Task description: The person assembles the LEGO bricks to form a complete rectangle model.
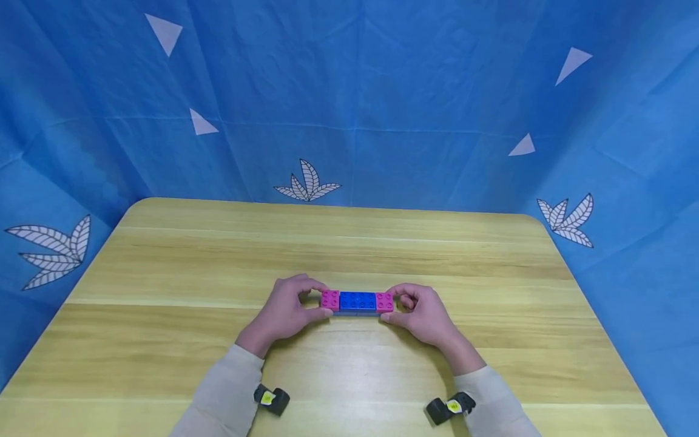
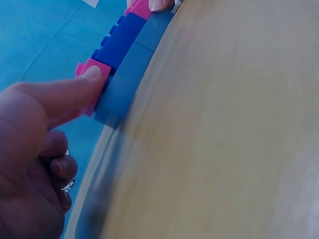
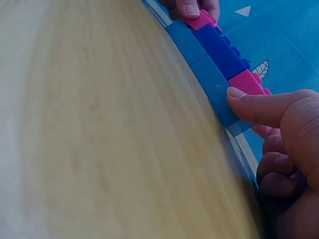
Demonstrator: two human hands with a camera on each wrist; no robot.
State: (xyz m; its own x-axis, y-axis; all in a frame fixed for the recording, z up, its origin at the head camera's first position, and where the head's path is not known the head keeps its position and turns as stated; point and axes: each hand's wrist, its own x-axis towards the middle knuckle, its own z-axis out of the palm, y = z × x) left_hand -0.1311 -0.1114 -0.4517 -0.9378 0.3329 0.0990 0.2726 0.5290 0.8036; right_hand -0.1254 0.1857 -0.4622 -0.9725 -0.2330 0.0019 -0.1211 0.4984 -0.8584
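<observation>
A two-layer bar of joined toy building bricks lies across the middle of the table. Its top row has a pink brick (image 1: 330, 298) at the left, a dark blue brick (image 1: 357, 301) in the middle and another pink brick (image 1: 384, 300) at the right. Beneath them, two lighter blue bricks (image 2: 127, 77) meet end to end. My left hand (image 1: 285, 308) pinches the left end, thumb on the pink brick's near side. At the opposite end my right hand (image 1: 428, 314) pinches the bar, its thumb near the seam between pink and lighter blue.
The bar is on a wood-grain table (image 1: 349, 243) with rounded far corners. Behind and beside it hangs a blue cloth (image 1: 349, 79) printed with leaves and white triangles. A black strapped device (image 1: 271, 399) sits at the left wrist, a similar device (image 1: 451, 407) at the right.
</observation>
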